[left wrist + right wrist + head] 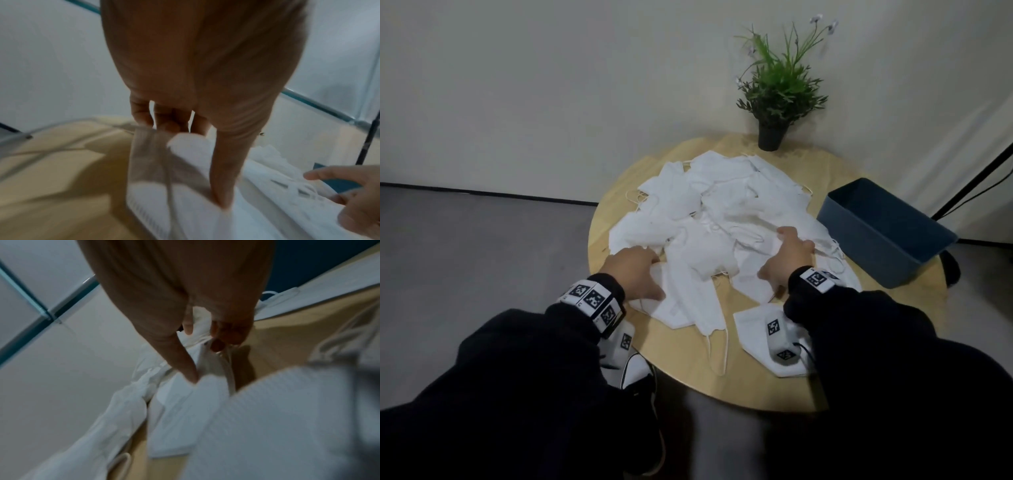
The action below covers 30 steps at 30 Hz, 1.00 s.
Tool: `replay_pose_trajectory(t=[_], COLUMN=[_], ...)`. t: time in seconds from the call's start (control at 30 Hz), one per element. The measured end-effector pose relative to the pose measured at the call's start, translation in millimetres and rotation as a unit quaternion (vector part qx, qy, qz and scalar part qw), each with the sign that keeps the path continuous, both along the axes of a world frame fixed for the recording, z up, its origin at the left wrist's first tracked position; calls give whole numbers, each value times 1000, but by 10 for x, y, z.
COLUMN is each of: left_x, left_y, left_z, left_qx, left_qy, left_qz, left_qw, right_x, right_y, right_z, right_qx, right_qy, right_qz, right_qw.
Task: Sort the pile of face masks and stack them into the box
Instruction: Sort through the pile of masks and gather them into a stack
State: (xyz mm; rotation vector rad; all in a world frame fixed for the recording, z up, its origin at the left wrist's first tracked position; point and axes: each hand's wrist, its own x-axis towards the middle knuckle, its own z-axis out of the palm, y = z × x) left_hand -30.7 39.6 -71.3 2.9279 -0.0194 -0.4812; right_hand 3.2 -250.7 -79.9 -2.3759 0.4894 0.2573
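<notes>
A pile of white face masks [722, 205] covers the middle of a round wooden table [756, 387]. The empty blue box [859, 250] stands at the table's right edge. My left hand [654, 274] is at the pile's near left. It holds a flat mask [164, 186], fingers [164, 120] curled over its far edge and thumb pressed on its face. My right hand [784, 255] is at the pile's near right, a short way left of the box. Its fingers [224, 337] are curled into the fabric of a mask [197, 366], thumb lying along it.
A potted plant [770, 135] stands at the back of the table, behind the pile. One loose mask [753, 329] lies near the front edge under my right wrist. A black pole [979, 181] leans by the wall beyond the box.
</notes>
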Motion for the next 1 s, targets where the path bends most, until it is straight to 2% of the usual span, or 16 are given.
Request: replay_pose_trajectory(t=[0.07,0.2,0.27,0.37,0.43,0.57,0.6,0.67,0.73,0.8,0.83,0.9,0.97,1.0], left_x=[41,150,161,123,118,133,146,157,157,155,158,183,205,211], left_y=[-26,-56,-86,-182,-237,-313,-322,-369,-455,-561,-608,-656,-661,-650], left_z=[76,341,485,679,804,974,980,968,911,819,764,629,475,396], left_qx=[-64,-195,-249,-328,-349,-401,-412,-419,-421,-417,-409,-366,-282,-233], left_qy=[-31,-159,-228,-304,-346,-415,-428,-440,-425,-377,-338,-223,-99,-65], left_qz=[18,62,66,103,132,188,191,185,176,170,160,107,27,-7], left_qw=[997,966,939,889,861,795,781,772,782,809,832,897,954,970], right_x=[36,-13,-42,-98,-156,-265,-299,-376,-452,-472,-477,-480,-495,-502], right_y=[-99,-284,-390,-567,-653,-798,-811,-824,-831,-860,-888,-936,-990,-1017], right_z=[47,196,290,397,439,451,466,489,512,518,524,536,542,535], right_qx=[103,301,388,517,549,558,547,493,446,424,417,418,433,436], right_qy=[-45,-81,-74,-71,-82,-83,-66,-31,-29,-49,-60,-69,-70,-74], right_qz=[-35,-108,-134,-159,-160,-127,-112,-83,-69,-81,-92,-104,-107,-110], right_qw=[993,944,909,838,816,816,827,865,892,901,902,900,892,890])
